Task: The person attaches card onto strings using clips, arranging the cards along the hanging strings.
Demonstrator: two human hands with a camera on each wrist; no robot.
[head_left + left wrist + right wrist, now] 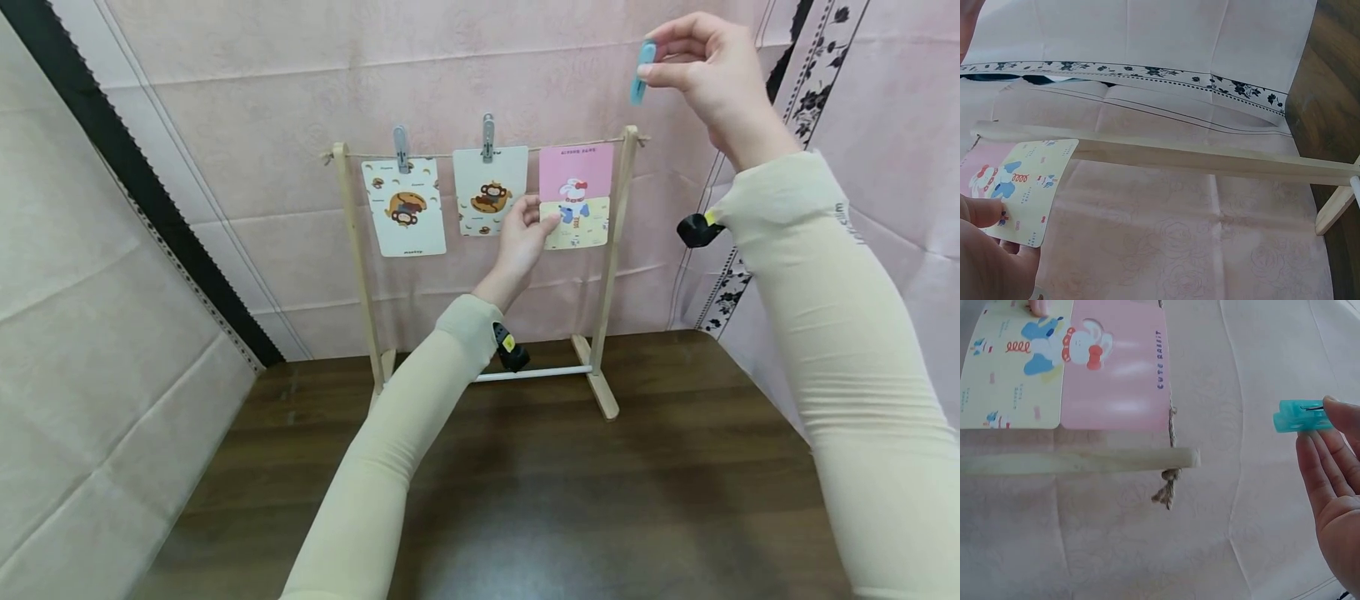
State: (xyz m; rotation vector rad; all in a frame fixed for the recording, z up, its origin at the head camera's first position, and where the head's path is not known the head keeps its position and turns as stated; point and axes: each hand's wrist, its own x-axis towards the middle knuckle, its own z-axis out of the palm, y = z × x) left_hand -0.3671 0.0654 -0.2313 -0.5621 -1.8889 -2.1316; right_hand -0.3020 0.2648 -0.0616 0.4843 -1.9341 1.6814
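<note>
My left hand (520, 250) pinches the left edge of a pink and yellow card (576, 175) printed with a rabbit. The card is held upright, its top edge at the string beside the right post of a wooden stand (617, 208). In the left wrist view the thumb lies on the card's yellow part. Up and to the right of the stand, my right hand (720, 83) pinches a turquoise clothespin (1300, 415) between thumb and fingers, apart from the card and string. Two white monkey cards (405, 208) hang from the string under grey clothespins (401, 148).
The stand has wooden feet (600, 392) and a white lower bar (532, 374) on the dark brown table (600, 500). Pink patterned cloth (262, 125) hangs behind, and more cloth closes off both sides. A knotted string end (1165, 494) sticks out past the right post.
</note>
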